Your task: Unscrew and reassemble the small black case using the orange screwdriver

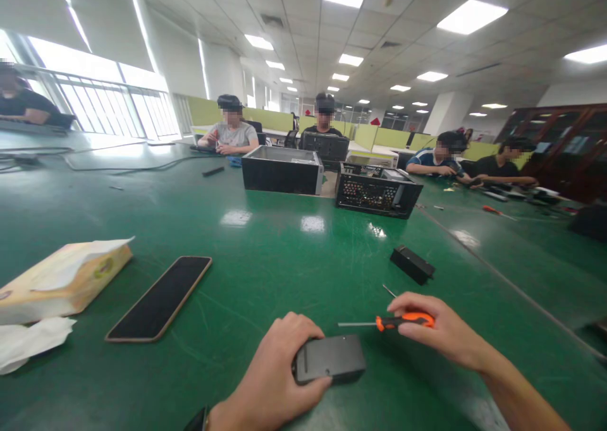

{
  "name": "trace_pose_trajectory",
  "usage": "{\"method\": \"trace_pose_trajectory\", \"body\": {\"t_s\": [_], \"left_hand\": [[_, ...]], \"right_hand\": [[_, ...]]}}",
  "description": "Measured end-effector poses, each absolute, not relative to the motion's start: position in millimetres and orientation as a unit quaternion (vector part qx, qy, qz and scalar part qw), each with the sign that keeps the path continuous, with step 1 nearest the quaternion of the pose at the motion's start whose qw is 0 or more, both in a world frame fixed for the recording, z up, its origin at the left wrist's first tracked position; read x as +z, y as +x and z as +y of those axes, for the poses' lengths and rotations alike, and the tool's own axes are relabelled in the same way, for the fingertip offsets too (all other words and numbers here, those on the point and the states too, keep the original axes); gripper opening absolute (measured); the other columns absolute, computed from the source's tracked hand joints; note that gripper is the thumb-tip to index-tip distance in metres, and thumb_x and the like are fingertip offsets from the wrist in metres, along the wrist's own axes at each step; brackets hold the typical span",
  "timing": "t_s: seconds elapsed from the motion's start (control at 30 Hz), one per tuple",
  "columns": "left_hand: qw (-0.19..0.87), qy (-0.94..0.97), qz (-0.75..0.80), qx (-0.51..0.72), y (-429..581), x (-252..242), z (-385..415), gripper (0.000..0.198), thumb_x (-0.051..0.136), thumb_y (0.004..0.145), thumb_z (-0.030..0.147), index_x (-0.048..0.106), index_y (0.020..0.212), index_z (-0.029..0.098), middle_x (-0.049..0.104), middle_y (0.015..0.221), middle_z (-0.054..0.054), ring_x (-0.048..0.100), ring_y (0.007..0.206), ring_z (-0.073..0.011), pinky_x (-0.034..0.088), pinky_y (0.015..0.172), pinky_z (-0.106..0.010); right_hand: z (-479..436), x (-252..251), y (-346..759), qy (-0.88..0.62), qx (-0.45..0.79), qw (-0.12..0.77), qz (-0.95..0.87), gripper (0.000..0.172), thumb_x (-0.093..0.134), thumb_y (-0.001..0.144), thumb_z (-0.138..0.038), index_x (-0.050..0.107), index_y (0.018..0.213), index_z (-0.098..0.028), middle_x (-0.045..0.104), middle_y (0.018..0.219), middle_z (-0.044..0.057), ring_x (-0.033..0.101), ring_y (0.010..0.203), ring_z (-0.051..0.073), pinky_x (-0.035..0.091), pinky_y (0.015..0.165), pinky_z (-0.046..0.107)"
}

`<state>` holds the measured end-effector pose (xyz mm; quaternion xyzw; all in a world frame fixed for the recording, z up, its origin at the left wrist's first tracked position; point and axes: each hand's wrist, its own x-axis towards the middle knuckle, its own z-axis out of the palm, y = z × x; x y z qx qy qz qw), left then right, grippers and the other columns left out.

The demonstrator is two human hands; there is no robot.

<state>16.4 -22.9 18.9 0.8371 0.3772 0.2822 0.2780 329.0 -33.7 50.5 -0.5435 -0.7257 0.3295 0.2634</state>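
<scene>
My left hand (272, 371) is closed around the left end of a small dark grey box (332, 358) that lies flat on the green table (284, 254). My right hand (441, 330) grips an orange-handled screwdriver (403, 321). Its thin metal shaft points left, just above the box's far edge. A second small black box (411, 264) lies a little beyond the right hand. Close by it a thin metal pin (389, 290) rests on the table.
A dark phone (160, 298) lies face up to the left, beside a tissue pack (61, 279) and a loose tissue (28, 341). Two open computer cases (282, 170) (377, 191) stand mid-table. Several other people sit at the far side and right, with tools scattered near them.
</scene>
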Motion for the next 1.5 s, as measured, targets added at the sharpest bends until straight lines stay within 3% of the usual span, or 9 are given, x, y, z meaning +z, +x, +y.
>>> {"method": "trace_pose_trajectory", "body": {"t_s": [0.13, 0.27, 0.8, 0.93, 1.03, 1.13, 1.2, 1.33, 1.5], "left_hand": [[0.274, 0.841, 0.361, 0.296, 16, 19, -21, 0.03, 0.068, 0.068, 0.016, 0.061, 0.097, 0.021, 0.065, 0.098, -0.005, 0.057, 0.091, -0.0252, 0.045, 0.083, -0.038], [0.266, 0.843, 0.359, 0.299, 16, 20, -21, 0.031, 0.069, 0.067, 0.015, 0.063, 0.097, 0.021, 0.064, 0.098, -0.005, 0.057, 0.092, -0.0259, 0.046, 0.083, -0.039], [0.284, 0.84, 0.356, 0.294, 14, 21, -21, 0.029, 0.071, 0.068, 0.015, 0.065, 0.096, 0.02, 0.059, 0.096, -0.004, 0.056, 0.091, -0.0238, 0.047, 0.082, -0.035], [0.295, 0.838, 0.344, 0.303, 14, 17, -19, 0.027, 0.071, 0.071, 0.018, 0.065, 0.098, 0.021, 0.059, 0.096, -0.004, 0.056, 0.091, -0.023, 0.047, 0.08, -0.033], [0.303, 0.837, 0.337, 0.306, 14, 17, -18, 0.027, 0.071, 0.072, 0.019, 0.065, 0.098, 0.021, 0.059, 0.095, -0.004, 0.056, 0.091, -0.0228, 0.046, 0.079, -0.033], [0.305, 0.836, 0.339, 0.304, 14, 18, -18, 0.026, 0.071, 0.073, 0.018, 0.064, 0.098, 0.021, 0.059, 0.094, -0.004, 0.056, 0.09, -0.0226, 0.046, 0.079, -0.033], [0.305, 0.837, 0.34, 0.3, 13, 18, -18, 0.026, 0.071, 0.073, 0.019, 0.064, 0.098, 0.021, 0.059, 0.094, -0.004, 0.056, 0.089, -0.0226, 0.046, 0.078, -0.033], [0.303, 0.841, 0.337, 0.296, 12, 17, -18, 0.027, 0.072, 0.074, 0.02, 0.064, 0.1, 0.021, 0.059, 0.095, -0.004, 0.056, 0.09, -0.0228, 0.046, 0.079, -0.033], [0.304, 0.842, 0.338, 0.29, 12, 17, -17, 0.028, 0.072, 0.074, 0.018, 0.064, 0.1, 0.021, 0.058, 0.095, -0.003, 0.056, 0.09, -0.0223, 0.046, 0.079, -0.033]], "right_hand": [[-27, 44, 338, -0.549, 0.309, 0.359, -0.689, 0.027, 0.065, 0.082, -0.042, 0.068, 0.071, -0.017, 0.061, 0.068, 0.001, 0.052, 0.061, 0.015, 0.041, 0.058, 0.027], [-24, 40, 342, -0.514, 0.323, 0.411, -0.68, 0.031, 0.064, 0.081, -0.043, 0.067, 0.065, -0.017, 0.06, 0.062, 0.002, 0.052, 0.058, 0.015, 0.04, 0.056, 0.028], [-32, 45, 333, -0.508, 0.277, 0.357, -0.733, 0.024, 0.062, 0.085, -0.036, 0.068, 0.069, -0.018, 0.063, 0.065, 0.002, 0.055, 0.061, 0.015, 0.042, 0.06, 0.028], [-38, 70, 327, -0.516, 0.234, 0.293, -0.771, 0.028, 0.056, 0.09, -0.037, 0.069, 0.072, -0.02, 0.064, 0.069, 0.002, 0.057, 0.064, 0.017, 0.044, 0.065, 0.03], [-38, 101, 318, -0.533, 0.207, 0.221, -0.79, 0.014, 0.063, 0.085, -0.036, 0.067, 0.082, -0.023, 0.066, 0.077, 0.001, 0.057, 0.067, 0.017, 0.044, 0.065, 0.029], [-33, 124, 302, -0.532, 0.172, 0.205, -0.803, 0.02, 0.07, 0.079, -0.036, 0.066, 0.096, -0.026, 0.068, 0.085, 0.0, 0.06, 0.071, 0.017, 0.045, 0.064, 0.027], [-28, 128, 289, -0.533, 0.123, 0.219, -0.808, 0.018, 0.07, 0.08, -0.042, 0.067, 0.087, -0.025, 0.067, 0.076, -0.001, 0.058, 0.065, 0.016, 0.043, 0.061, 0.027], [-24, 125, 275, -0.573, 0.024, 0.25, -0.78, 0.043, 0.064, 0.082, -0.056, 0.054, 0.058, -0.022, 0.051, 0.051, -0.003, 0.045, 0.049, 0.013, 0.032, 0.05, 0.028], [-36, 132, 284, -0.467, 0.129, 0.24, -0.841, 0.016, 0.062, 0.087, -0.038, 0.069, 0.097, -0.026, 0.069, 0.09, 0.003, 0.063, 0.078, 0.019, 0.047, 0.071, 0.03]]}}
